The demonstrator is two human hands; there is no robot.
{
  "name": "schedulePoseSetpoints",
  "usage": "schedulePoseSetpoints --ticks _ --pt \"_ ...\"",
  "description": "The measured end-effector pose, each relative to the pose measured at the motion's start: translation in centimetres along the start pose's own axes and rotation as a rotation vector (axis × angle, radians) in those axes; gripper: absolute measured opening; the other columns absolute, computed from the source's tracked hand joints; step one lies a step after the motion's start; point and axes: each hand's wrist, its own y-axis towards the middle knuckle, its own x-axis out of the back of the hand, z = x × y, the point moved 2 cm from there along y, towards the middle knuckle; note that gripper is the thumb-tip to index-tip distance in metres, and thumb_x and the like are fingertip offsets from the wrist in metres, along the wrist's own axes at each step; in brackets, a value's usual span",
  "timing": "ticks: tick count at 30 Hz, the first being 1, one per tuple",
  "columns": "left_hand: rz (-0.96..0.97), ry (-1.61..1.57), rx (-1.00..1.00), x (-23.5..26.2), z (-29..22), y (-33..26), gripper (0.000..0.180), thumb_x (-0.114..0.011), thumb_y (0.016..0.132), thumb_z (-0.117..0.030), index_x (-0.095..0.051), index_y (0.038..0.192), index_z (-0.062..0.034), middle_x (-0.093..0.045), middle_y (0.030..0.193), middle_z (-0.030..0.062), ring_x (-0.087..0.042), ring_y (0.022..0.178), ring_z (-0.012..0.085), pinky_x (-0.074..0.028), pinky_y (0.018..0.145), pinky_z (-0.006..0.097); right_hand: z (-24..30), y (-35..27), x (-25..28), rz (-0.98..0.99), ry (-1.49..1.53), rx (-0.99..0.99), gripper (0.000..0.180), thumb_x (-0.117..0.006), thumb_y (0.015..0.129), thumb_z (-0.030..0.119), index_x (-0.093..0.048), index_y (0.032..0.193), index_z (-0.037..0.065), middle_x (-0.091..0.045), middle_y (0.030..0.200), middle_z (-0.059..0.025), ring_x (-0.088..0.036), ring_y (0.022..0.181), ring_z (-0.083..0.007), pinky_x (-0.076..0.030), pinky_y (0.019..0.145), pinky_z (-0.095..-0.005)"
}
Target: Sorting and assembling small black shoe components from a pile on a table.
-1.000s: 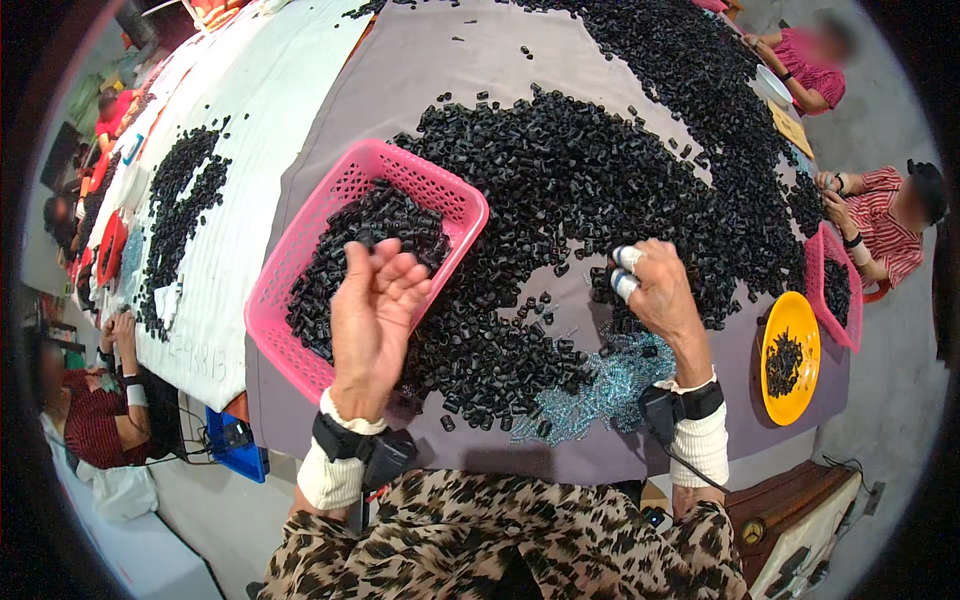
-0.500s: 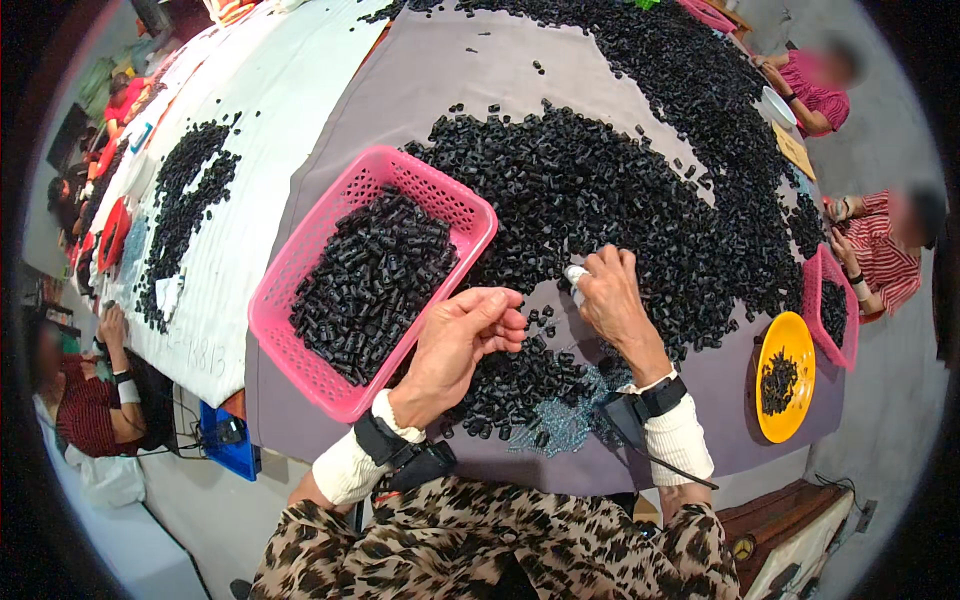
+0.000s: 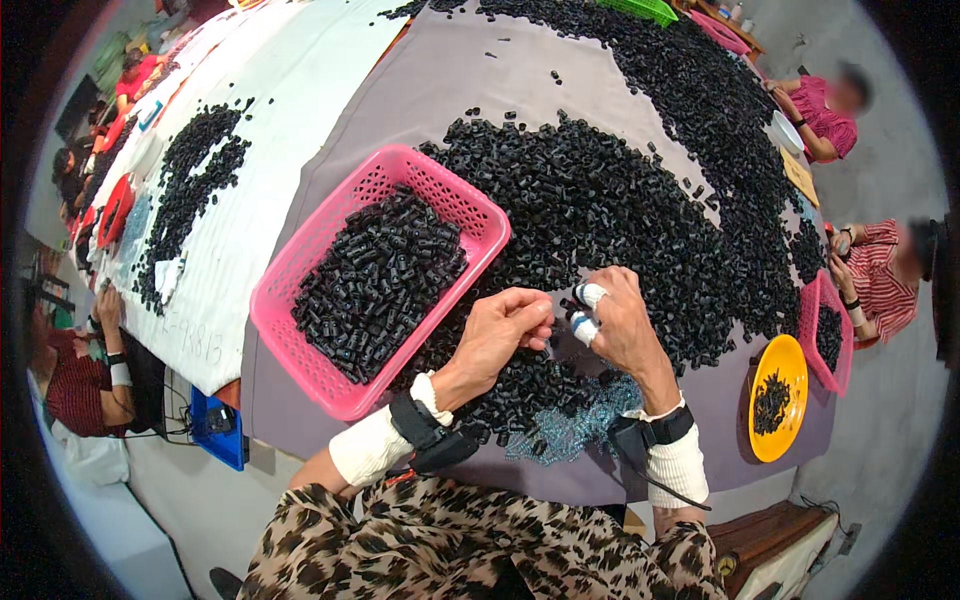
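My left hand (image 3: 497,337) hovers just right of the pink basket (image 3: 278,297), its fingers curled and thumb pressed against them. Whatever it may hold is hidden. My right hand (image 3: 628,330), with white wrappings on two fingers, is closed in a pinch beside it. A small black plastic part (image 3: 579,294) shows at its fingertips. Behind both hands spreads a large heap of black plastic parts (image 3: 590,200). Similar black parts (image 3: 375,290) lie in the basket. Small clear bluish pieces (image 3: 565,432) lie in a patch between my wrists.
A yellow plate (image 3: 795,400) with thin black pieces and another pink basket (image 3: 815,345) stand at the right. A white cloth (image 3: 270,130) covers the left side, with more black parts on it. A green basket (image 3: 645,10) is at the far edge. Several people sit around the table.
My left hand has moved slightly right, closer to my right hand. My right hand has drawn back from the heap toward me, and a black part now shows at its fingertips.
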Motion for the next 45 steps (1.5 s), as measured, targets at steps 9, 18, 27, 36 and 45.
schedulePoseSetpoints --ticks 9,18,27,36,45 --pt "0.094 0.094 -0.2 -0.7 -0.4 -0.1 0.027 -0.063 0.088 -0.006 -0.061 0.113 0.0042 -0.065 0.09 0.0058 -0.062 0.077 0.012 -0.051 0.071 0.025 2.2 0.3 0.9 -0.108 0.232 0.006 0.018 -0.065 0.07 0.007 -0.059 0.086 0.0 -0.057 0.084 -0.0154 -0.054 0.081 -0.0328 -0.041 0.074 -0.0402" --pt "0.019 0.083 -0.256 -0.3 -1.1 -0.1 0.016 -0.06 0.09 -0.008 -0.062 0.103 0.0024 -0.067 0.095 0.0089 -0.065 0.08 0.013 -0.054 0.074 0.026 -1.7 0.0 3.0 -0.107 -0.17 -0.122 0.012 -0.065 0.069 0.004 -0.063 0.081 0.003 -0.056 0.077 -0.0101 -0.051 0.081 -0.0289 -0.039 0.071 -0.0389" --pt "0.045 0.197 -0.295 0.3 -0.7 -0.5 0.017 -0.062 0.089 -0.006 -0.06 0.104 0.0013 -0.065 0.09 0.004 -0.061 0.078 0.0083 -0.049 0.07 0.022 -2.1 -1.9 -2.1 0.108 -0.499 -0.061 0.01 -0.062 0.065 0.003 -0.062 0.074 0.001 -0.053 0.084 -0.0124 -0.048 0.091 -0.0294 -0.036 0.083 -0.044" --pt "0.053 0.334 -0.306 0.4 0.1 -0.4 0.018 -0.063 0.087 -0.004 -0.062 0.105 0.0004 -0.064 0.091 0.002 -0.059 0.079 0.0064 -0.048 0.071 0.02 0.8 -0.9 0.7 -0.075 0.27 -0.217 0.016 -0.066 0.069 0.003 -0.062 0.084 -0.001 -0.061 0.078 -0.0158 -0.059 0.078 -0.0319 -0.046 0.071 -0.0408" --pt "0.078 0.439 -0.383 -0.4 -0.3 -0.9 0.021 -0.065 0.086 -0.003 -0.064 0.107 -0.0009 -0.064 0.093 0.0 -0.057 0.081 0.0052 -0.047 0.071 0.021 2.9 0.4 1.5 -0.063 0.332 -0.144 0.018 -0.067 0.069 0.003 -0.061 0.085 -0.001 -0.061 0.074 -0.0168 -0.06 0.067 -0.0344 -0.047 0.058 -0.0389"
